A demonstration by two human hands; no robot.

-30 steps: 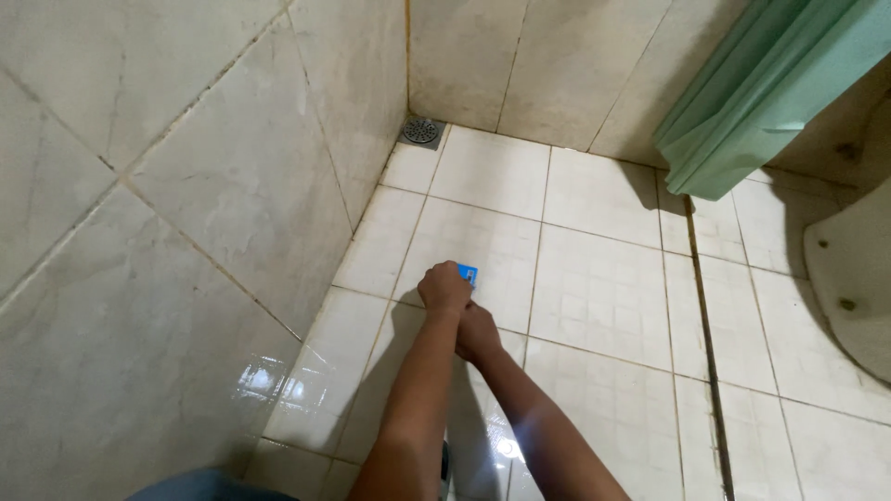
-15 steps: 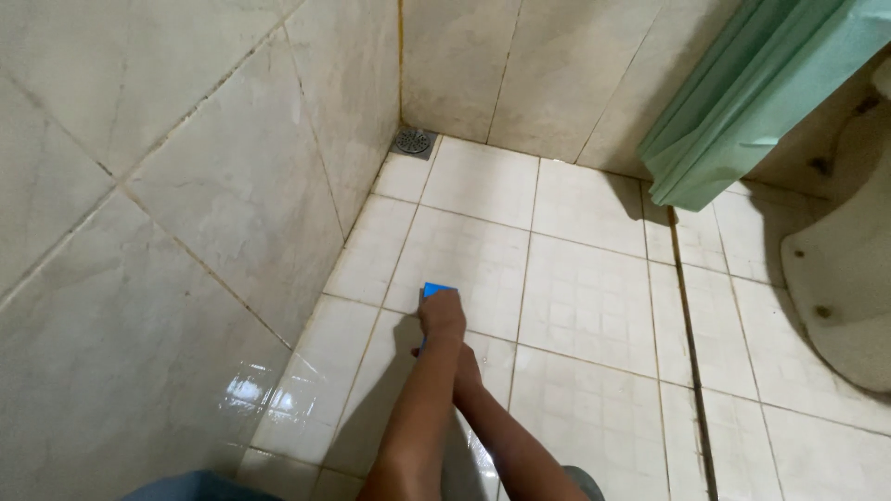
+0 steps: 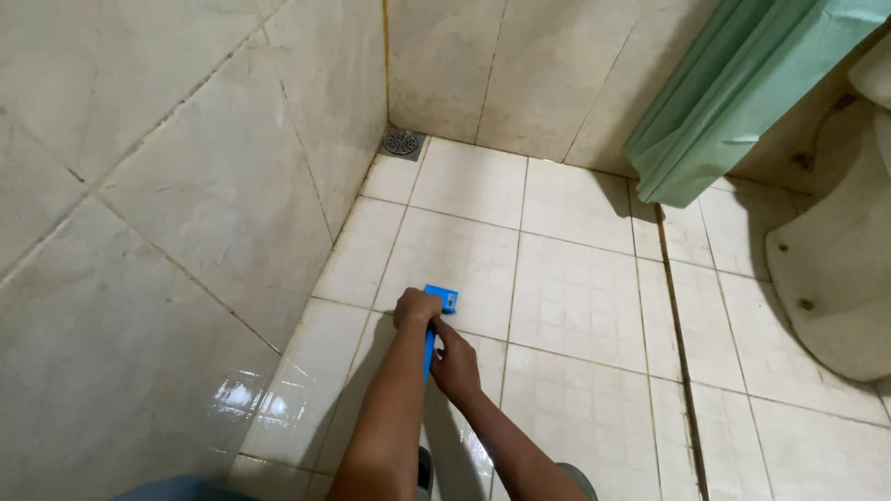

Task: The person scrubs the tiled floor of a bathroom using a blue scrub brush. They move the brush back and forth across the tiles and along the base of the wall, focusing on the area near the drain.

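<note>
Both hands clamp one blue brush (image 3: 440, 306) low centre of frame: left hand (image 3: 415, 308) fisted near the head for downward pressure, right hand (image 3: 455, 357) gripping the handle behind to steer. Brush head lies flat on floor tiles (image 3: 575, 306). Drain (image 3: 401, 142) in upper-left corner, green curtain (image 3: 733, 102) upper right.

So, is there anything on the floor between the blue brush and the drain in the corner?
Nothing visible. Both hands, left and right, grip the blue brush, and only bare floor tiles lie between it and the drain.
</note>
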